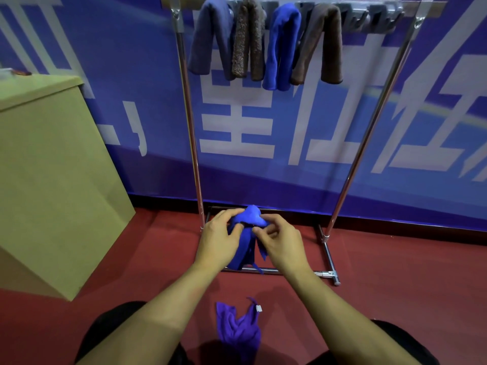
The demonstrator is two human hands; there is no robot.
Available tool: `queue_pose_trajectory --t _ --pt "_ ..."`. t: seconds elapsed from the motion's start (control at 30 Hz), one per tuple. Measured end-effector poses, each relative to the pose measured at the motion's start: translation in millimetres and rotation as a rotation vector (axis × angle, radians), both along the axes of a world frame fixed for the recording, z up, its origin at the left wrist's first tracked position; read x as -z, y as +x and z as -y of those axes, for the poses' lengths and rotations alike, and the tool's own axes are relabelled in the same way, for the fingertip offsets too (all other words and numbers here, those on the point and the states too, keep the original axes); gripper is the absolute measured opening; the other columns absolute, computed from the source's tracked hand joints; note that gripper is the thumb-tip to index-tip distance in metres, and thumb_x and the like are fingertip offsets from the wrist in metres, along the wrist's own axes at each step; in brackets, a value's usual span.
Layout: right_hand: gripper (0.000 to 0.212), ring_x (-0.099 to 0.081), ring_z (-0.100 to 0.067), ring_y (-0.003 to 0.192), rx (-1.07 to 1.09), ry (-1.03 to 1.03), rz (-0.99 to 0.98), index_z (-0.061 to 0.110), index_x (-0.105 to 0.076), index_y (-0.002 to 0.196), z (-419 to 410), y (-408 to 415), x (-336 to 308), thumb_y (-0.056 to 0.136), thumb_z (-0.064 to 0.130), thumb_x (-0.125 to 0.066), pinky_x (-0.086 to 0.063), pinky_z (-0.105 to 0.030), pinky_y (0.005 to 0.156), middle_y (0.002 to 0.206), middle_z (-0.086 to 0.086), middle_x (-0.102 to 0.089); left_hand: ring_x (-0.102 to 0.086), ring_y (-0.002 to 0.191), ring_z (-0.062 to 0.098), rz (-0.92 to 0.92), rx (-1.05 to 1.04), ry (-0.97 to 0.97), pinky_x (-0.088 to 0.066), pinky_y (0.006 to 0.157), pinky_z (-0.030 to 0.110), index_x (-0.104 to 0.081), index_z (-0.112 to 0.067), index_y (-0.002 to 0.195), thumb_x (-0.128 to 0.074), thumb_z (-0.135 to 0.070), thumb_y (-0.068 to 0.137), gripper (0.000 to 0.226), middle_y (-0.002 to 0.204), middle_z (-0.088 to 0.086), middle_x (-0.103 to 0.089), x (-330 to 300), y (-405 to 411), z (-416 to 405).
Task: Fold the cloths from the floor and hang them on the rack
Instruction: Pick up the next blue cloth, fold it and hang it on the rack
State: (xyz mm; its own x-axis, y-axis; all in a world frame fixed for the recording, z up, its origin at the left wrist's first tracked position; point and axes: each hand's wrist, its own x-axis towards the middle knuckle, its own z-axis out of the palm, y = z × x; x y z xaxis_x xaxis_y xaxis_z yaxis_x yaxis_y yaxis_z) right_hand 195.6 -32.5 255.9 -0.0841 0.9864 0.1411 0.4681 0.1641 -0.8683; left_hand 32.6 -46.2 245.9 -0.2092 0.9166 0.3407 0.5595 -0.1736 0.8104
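A bright blue cloth [249, 219] hangs bunched between my two hands, in front of the rack's lower frame. My left hand [220, 238] pinches its left side and my right hand [280, 242] pinches its right side. A purple cloth [238, 327] with a small white tag lies crumpled on the red floor between my forearms. The metal rack [193, 143] stands against the wall, and several folded cloths hang over its top bar: grey-blue [208, 40], speckled brown [247, 40], blue [280, 48] and brown [321, 46].
A tan wooden cabinet [52, 180] stands at the left, close to the rack's left post. A blue banner with white characters covers the wall behind. The rack's base bars [329, 259] run along the red floor at my right.
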Motion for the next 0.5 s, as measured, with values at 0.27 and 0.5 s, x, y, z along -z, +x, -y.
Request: queue_pose_trajectory --t 0.27,0.5 --pt "0.013 -0.065 -0.008 0.086 0.068 0.065 -0.021 0.033 -0.058 0.090 -1.9 6.8 2.7 0.091 0.044 -0.064 -0.054 -0.041 0.080 0.090 0.012 -0.068 -0.063 0.106 0.001 -0.002 0.060 0.005 -0.051 0.096 0.028 -0.068 -0.031 0.120 -0.064 -0.017 0.089 0.034 0.112 -0.019 -0.064 -3.6 2.7 8.8" --pt "0.017 -0.068 -0.014 0.066 0.138 0.039 -0.138 0.036 -0.055 0.093 6.4 -0.6 2.7 0.093 0.053 -0.057 -0.056 -0.049 0.068 0.072 0.002 -0.070 -0.056 0.095 0.003 -0.121 -0.007 0.059 -0.045 0.085 0.020 -0.064 -0.032 0.128 -0.068 -0.021 0.088 0.042 0.108 -0.013 -0.052 -6.0 19.4 14.3"
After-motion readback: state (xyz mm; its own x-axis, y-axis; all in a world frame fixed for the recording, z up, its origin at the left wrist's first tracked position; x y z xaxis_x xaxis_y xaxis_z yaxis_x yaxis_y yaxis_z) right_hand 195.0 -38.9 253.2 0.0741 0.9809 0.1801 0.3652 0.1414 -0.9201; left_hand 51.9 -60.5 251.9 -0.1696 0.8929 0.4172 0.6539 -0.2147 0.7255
